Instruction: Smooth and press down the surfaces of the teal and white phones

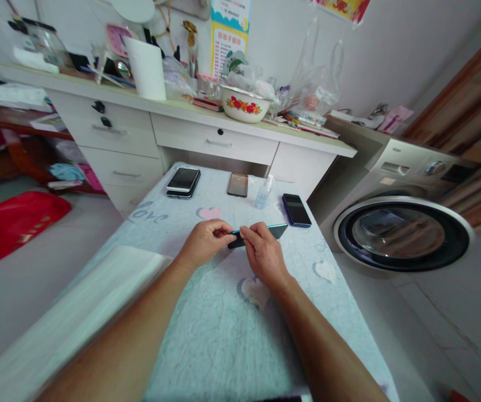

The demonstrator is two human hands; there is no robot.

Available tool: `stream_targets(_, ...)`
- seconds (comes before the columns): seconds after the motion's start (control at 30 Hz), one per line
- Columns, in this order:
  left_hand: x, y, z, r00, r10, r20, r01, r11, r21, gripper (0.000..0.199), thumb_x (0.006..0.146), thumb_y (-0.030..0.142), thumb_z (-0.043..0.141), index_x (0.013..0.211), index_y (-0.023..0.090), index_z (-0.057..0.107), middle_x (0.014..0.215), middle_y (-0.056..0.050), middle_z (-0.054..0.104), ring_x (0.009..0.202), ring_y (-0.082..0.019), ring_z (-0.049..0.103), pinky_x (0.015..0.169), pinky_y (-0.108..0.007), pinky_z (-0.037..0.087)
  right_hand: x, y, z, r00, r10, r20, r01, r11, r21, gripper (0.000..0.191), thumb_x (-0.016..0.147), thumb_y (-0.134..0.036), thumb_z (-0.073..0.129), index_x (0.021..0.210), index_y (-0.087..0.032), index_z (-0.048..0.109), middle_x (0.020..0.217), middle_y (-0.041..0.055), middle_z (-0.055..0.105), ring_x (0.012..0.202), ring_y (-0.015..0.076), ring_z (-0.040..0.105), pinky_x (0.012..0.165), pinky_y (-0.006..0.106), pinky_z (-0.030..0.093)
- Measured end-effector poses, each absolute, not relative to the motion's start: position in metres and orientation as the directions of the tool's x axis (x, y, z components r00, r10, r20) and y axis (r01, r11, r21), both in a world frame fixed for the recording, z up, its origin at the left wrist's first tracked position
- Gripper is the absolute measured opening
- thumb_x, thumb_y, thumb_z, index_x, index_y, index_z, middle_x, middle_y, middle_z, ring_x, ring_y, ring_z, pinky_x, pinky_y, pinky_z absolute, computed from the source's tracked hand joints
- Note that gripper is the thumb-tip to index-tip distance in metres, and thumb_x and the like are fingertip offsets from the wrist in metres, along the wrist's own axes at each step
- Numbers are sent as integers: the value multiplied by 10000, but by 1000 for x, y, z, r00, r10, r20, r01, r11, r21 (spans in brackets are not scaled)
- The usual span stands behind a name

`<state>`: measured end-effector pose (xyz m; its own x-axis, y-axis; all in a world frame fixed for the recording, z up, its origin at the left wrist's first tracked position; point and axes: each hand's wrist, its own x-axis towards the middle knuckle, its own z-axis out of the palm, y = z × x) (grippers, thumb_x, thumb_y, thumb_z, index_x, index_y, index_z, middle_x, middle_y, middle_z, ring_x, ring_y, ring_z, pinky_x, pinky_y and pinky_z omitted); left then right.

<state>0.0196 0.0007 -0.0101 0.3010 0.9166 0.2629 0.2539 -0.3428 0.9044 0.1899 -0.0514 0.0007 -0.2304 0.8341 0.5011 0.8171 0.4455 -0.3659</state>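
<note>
A dark phone with a blue edge [277, 230] is tilted on its long side just above the cloth-covered table [223, 335]. My left hand [206, 240] pinches its left end between thumb and fingers. Closed around the upper edge near the middle is my right hand [264, 251]. Behind my hands lie a brown phone case [238, 184] and a small clear spray bottle [263, 192], which stands upright. To the right rests another phone [296, 210], screen up. Stacked phones [184, 181] sit at the back left of the table.
A white folded sheet [81, 312] lies along the table's left side. Behind the table is a white desk [219, 137] with a flowered bowl [245, 105] and a paper roll [144, 70]. At the right stands a washing machine [403, 167] with a round door.
</note>
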Motion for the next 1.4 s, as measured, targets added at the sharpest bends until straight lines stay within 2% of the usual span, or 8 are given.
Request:
stream_targets(0.4, 22, -1, -8, 300, 930, 211, 224, -284, 932, 156, 660, 285, 690, 719, 141, 673, 641, 7, 653, 590, -113, 568, 572, -220, 447, 185, -54, 3, -282, 829, 482, 821, 469, -326, 302, 947, -206, 405, 1159, -274, 610, 964, 51, 571, 837, 156, 552, 715, 236, 451)
stream_targets(0.8, 22, -1, -7, 327, 913, 243, 231, -326, 917, 116, 677, 251, 651, 701, 139, 668, 633, 8, 643, 587, -110, 559, 566, -213, 435, 182, -55, 4, -364, 803, 472, 830, 510, -227, 309, 959, -193, 381, 1176, -240, 596, 992, 65, 557, 879, 167, 540, 719, 243, 445)
stream_targets(1.4, 22, -1, -9, 306, 921, 241, 244, -321, 915, 134, 674, 266, 689, 744, 152, 682, 649, 18, 658, 591, -110, 575, 575, -211, 450, 198, -55, 6, -235, 830, 506, 855, 424, -298, 284, 914, -166, 437, 1109, -244, 628, 967, 52, 558, 835, 156, 562, 719, 240, 460)
